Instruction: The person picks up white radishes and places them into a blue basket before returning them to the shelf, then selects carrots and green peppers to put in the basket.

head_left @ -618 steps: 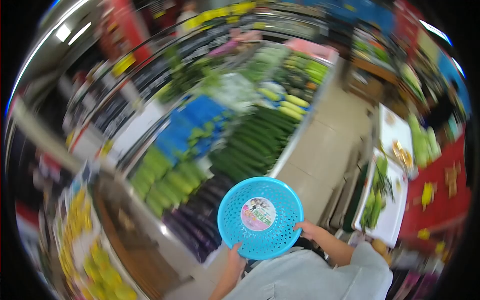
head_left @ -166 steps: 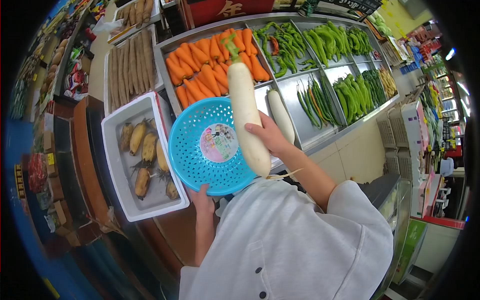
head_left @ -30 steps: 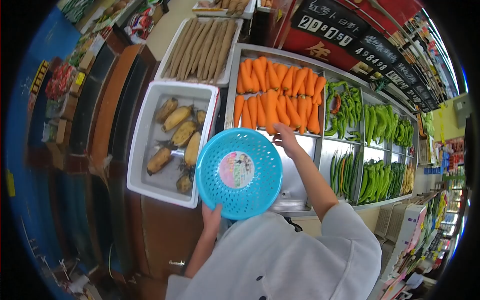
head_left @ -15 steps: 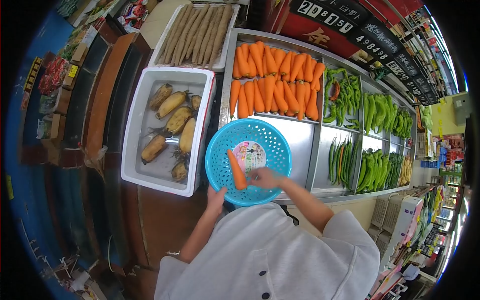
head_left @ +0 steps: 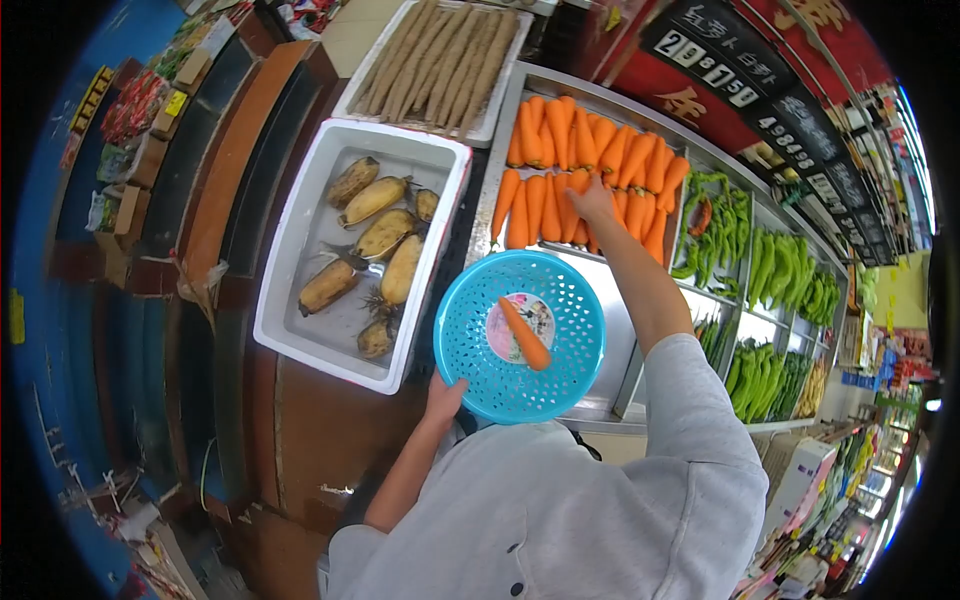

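My left hand (head_left: 445, 396) is closed on the near left rim of a blue plastic colander (head_left: 577, 335), thumb over the edge. One carrot (head_left: 526, 335) lies inside on the colander's base, across a printed round label. Beyond it, my right hand (head_left: 594, 202) reaches into the rows of orange carrots (head_left: 535, 205) in the metal display tray. Its fingers touch a carrot in the front row; whether they grip it is not clear, as the fingertips are partly hidden among the carrots.
A white foam box (head_left: 290, 240) with lotus roots (head_left: 385, 232) stands at left. Behind it, a tray holds long brown roots (head_left: 430, 65). Metal dividers separate green peppers (head_left: 775, 265) at right. Price boards (head_left: 720, 75) hang above; stepped shelves (head_left: 215, 140) rise at far left.
My right hand has moved from the carrot in the colander up to the carrots in the tray. That carrot now lies free. My left hand still holds the rim; the view has shifted.
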`<state>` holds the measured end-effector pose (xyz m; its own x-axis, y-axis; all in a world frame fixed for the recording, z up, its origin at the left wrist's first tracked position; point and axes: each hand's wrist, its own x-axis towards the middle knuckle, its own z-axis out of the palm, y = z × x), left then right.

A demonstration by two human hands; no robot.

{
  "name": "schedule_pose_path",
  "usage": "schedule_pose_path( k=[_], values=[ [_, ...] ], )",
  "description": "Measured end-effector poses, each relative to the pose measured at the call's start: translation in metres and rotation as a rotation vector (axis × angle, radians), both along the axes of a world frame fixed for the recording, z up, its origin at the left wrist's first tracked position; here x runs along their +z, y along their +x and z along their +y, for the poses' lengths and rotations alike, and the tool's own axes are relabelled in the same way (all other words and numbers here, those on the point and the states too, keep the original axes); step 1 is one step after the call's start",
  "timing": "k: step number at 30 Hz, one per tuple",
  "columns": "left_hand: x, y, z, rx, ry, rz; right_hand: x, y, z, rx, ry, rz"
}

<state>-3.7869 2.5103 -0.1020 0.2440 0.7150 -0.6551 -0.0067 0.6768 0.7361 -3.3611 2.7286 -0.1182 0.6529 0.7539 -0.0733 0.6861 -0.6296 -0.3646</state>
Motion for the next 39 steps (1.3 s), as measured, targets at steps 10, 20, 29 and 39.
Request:
schedule_pose_path(
  k=[10, 20, 29, 39],
  values=[
    [0.001, 0.003, 0.007, -0.033, 0.032, -0.025, 0.047, -0.035, -0.019, 0.112, 0.387, 0.079],
    [-0.004, 0.004, 0.011, -0.128, 0.025, -0.018, 0.149, -0.157, -0.166, 0.616, 0.422, 0.129],
    [0.005, 0.005, 0.011, -0.110, 0.050, -0.003, 0.073, -0.215, -0.234, 1.093, 0.475, 0.190],
    [0.011, 0.008, 0.010, -0.100, 0.005, 0.044, 0.080, -0.168, -0.207, 0.750, 0.204, 0.629]
  ],
)
